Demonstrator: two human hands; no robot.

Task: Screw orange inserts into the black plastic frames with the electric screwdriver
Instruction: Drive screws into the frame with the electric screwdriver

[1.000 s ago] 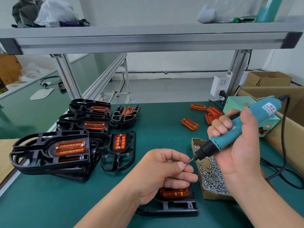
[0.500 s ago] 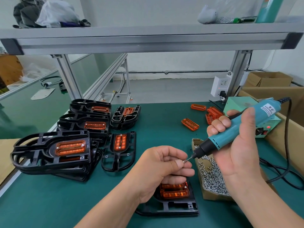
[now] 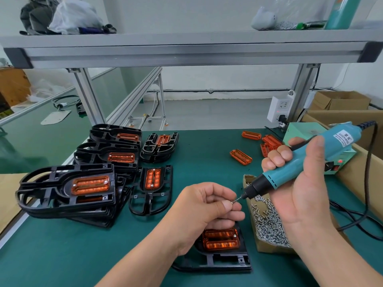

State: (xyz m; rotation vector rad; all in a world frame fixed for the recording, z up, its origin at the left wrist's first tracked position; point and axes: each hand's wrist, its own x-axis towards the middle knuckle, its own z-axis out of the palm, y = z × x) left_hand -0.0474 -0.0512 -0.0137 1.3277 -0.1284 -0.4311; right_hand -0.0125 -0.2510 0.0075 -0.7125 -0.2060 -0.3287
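Note:
A black plastic frame [image 3: 226,262] with an orange insert [image 3: 220,239] seated in it lies on the green table near the front, partly under my left hand [image 3: 205,210]. That hand pinches a small screw [image 3: 232,201] between thumb and fingers, held against the bit tip. My right hand [image 3: 298,183] grips the teal electric screwdriver [image 3: 294,162], tilted with its bit pointing down-left at the screw. Both hands hover above the frame.
A cardboard tray of screws [image 3: 267,222] sits right of the frame. Stacks of finished frames [image 3: 68,189] fill the left side, one single frame [image 3: 152,189] beside them. Loose orange inserts [image 3: 241,156] lie at the back right, near a teal power unit [image 3: 302,131]. The screwdriver's cable [image 3: 352,216] loops at the right.
My two hands have shifted slightly with the screw staying at the bit tip. More of the orange insert shows below my left hand.

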